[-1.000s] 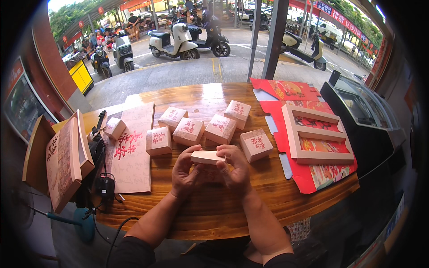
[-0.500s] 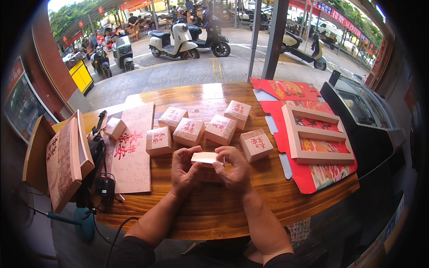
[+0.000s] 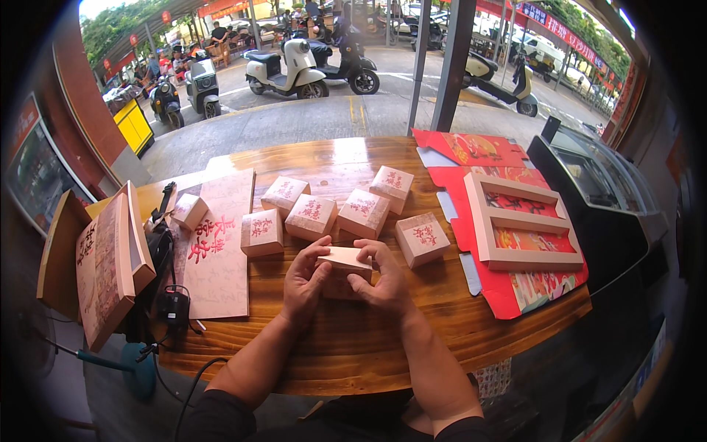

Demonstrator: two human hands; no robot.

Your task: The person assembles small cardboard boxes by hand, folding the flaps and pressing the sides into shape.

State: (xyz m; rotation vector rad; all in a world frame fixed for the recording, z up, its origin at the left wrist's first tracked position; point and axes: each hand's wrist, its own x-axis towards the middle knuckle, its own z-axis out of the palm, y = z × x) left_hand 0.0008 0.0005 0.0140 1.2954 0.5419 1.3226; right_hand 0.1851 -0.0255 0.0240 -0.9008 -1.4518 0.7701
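Between my hands is a small pink cardboard box [image 3: 345, 258] with a plain pale face turned up and printed sides. My left hand [image 3: 303, 283] grips its left end, thumb on the near side and fingers at the far edge. On its right end my right hand [image 3: 387, 278] holds it the same way. Several similar pink boxes with red lettering stand just beyond, among them one box [image 3: 262, 232] to the left of my hands, another box [image 3: 364, 213] straight ahead and one box [image 3: 423, 239] to the right.
On the right a pink divided cardboard frame [image 3: 524, 261] lies on a flattened red carton [image 3: 486, 151]. At left are a large printed pink sheet [image 3: 213, 287], a small box [image 3: 190, 211], a black adapter [image 3: 174, 306] with cables and an upright pink carton [image 3: 110, 265]. Scooters [image 3: 291, 74] stand outside.
The box has tipped in my hands, so more of its printed near side shows and its pale face looks less bright. The other boxes have stayed put.
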